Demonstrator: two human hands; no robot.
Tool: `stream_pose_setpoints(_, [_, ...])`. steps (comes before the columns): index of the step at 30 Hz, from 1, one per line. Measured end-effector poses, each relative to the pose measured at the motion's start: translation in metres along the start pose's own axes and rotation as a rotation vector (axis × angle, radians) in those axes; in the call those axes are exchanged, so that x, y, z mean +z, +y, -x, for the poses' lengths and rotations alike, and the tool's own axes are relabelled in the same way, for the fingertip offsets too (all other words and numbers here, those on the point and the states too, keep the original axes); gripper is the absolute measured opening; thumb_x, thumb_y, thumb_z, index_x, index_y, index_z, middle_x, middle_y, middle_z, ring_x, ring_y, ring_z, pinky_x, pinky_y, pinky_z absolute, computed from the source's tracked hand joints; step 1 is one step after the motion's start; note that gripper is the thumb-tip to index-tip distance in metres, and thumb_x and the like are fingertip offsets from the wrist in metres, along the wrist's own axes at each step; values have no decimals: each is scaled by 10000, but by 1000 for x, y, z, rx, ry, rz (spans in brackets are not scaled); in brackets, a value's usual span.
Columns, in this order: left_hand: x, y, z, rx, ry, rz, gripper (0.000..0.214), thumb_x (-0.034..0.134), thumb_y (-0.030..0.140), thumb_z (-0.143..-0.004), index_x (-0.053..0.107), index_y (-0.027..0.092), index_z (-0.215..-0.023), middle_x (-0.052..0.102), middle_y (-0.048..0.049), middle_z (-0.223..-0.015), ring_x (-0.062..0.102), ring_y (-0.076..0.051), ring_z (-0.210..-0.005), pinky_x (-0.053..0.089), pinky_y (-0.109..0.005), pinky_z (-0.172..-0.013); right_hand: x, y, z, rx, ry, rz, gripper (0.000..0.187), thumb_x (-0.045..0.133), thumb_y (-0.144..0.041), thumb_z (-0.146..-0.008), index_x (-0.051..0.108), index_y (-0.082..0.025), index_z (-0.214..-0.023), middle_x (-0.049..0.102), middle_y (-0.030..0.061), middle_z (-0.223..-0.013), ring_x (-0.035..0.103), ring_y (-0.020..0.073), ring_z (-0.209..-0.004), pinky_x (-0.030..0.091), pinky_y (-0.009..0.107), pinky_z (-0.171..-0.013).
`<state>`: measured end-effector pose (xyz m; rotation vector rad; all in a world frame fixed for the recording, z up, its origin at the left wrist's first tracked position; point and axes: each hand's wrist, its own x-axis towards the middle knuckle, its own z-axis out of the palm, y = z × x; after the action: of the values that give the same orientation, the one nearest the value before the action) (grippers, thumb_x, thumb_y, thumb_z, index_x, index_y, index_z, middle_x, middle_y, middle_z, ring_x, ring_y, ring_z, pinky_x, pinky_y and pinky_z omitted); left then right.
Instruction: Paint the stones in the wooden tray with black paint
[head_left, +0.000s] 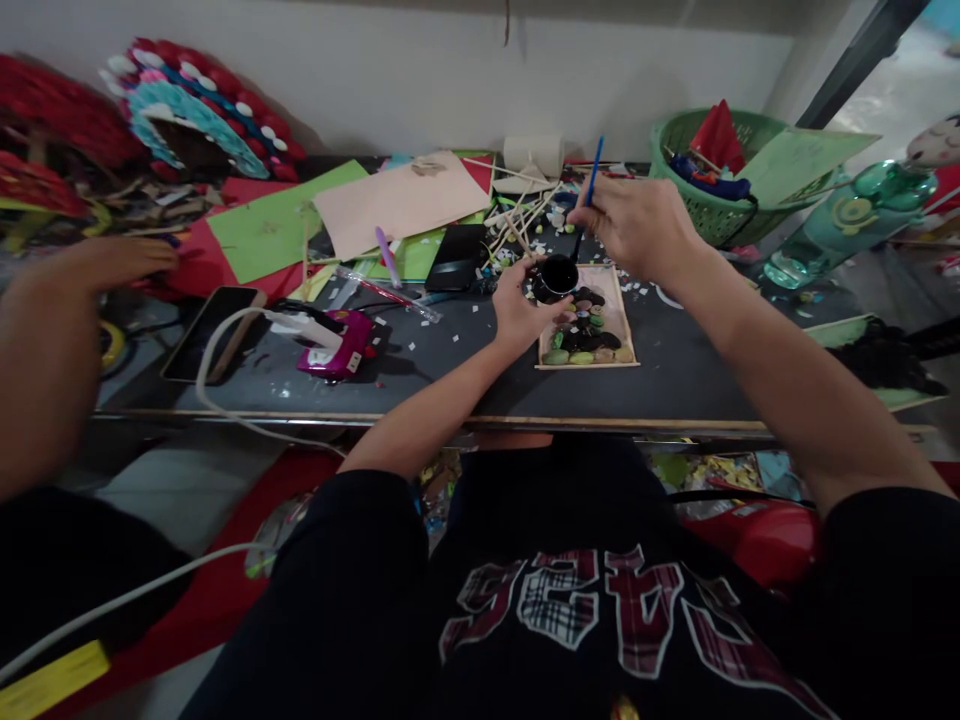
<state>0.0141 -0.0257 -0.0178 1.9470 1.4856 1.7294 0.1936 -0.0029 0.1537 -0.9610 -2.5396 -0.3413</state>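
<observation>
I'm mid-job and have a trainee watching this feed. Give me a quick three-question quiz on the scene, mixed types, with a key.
1. Multiple choice: which hand holds the blue brush? A) left B) right C) neither
2. True or false: the dark cup stands on the table with no hand touching it.
3. Fill in: in the picture, the green basket stands to the ____ of the framed panel.

Key:
1. B, the right hand.
2. False; the left hand holds the dark cup.
3. right
</observation>
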Motion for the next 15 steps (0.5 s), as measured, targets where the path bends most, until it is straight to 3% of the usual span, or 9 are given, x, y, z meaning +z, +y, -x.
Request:
stream_pose_setpoints(4, [2,-2,1,-26,22,-3,681,893,504,-661,587,211,-1194,695,-80,-1141,664,-259,-1072,546,-426,-976,-6,-1,-3,37,244,-337,521,281,-542,-1047,660,-211,-911,713,61,-803,666,179,-716,453,328,-694])
stream_pose_setpoints(6, [1,-2,0,-44,27,-25,697,887,530,-658,582,219,-1203,694,-75,-1149,665,-251,-1051,551,-418,-960,-7,-2,-2,46,307,-469,476,318,-509,-1048,655,-211,-892,694,30,-757,632,139,-642,462,308,-694])
stream_pose_setpoints(10, [0,1,-1,-45,37,-49,683,864,566,-679,584,230,-1204,693,-72,-1164,664,-231,-1026,559,-392,-926,2,3,2,169,226,-510,512,295,-609,-1016,647,-254,-908,719,45,-826,626,138,-690,451,334,-729])
stream_pose_setpoints(13, [-1,2,0,-43,23,-69,683,839,598,-702,576,235,-1218,686,-72,-1167,663,-233,-1042,559,-395,-924,18,13,5,294,199,-603,625,360,-845,-863,602,-274,-781,684,46,-675,549,144,-606,404,353,-651])
stream_pose_setpoints(15, [-1,1,0,-35,0,-75,693,821,623,-716,566,236,-1232,680,-76,-1172,661,-239,-1061,559,-405,-929,27,16,8,380,227,-635,659,382,-902,-802,577,-275,-742,660,43,-609,509,138,-559,377,350,-614])
